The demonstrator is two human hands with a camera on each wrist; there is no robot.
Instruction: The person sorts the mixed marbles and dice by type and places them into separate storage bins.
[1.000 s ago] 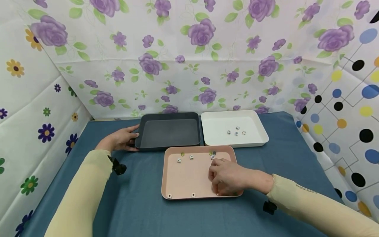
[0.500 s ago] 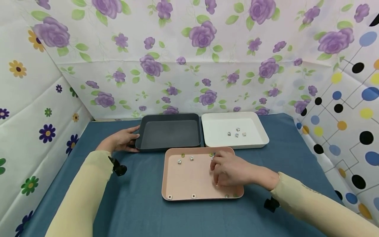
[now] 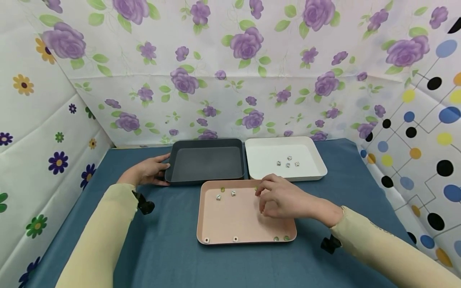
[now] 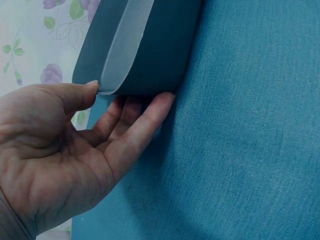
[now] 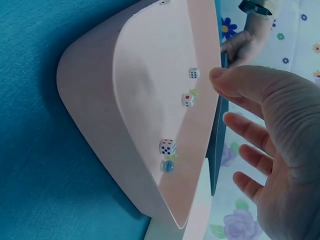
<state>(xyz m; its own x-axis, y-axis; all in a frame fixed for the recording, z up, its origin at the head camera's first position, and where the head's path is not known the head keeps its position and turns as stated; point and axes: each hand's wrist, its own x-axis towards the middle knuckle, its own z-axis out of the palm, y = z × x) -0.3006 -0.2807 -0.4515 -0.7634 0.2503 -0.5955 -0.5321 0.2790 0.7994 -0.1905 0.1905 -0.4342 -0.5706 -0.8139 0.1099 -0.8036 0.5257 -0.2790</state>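
My left hand (image 3: 149,170) holds the left end of a dark grey tray (image 3: 176,174), thumb at the rim and fingers against the side wall in the left wrist view. My right hand (image 3: 284,198) is above the right side of a pink tray (image 3: 230,216), thumb and index finger pinched together. A small white spot shows at those fingertips in the head view, a die mostly hidden by the fingers. White dice (image 3: 233,193) and small glass beads (image 3: 223,189) lie along the pink tray's far side. Near its front edge are two dice (image 3: 235,239) and two greenish beads (image 3: 286,238).
A white tray (image 3: 264,152) with several dice (image 3: 288,165) stands at the back right, beside the dark tray. Blue cloth (image 3: 169,248) covers the table. Patterned fabric walls (image 3: 223,96) enclose the back and both sides.
My right hand has lifted from the pink tray's front edge and moved toward its far side, taking a die from that edge. The left hand has stayed at the dark tray.
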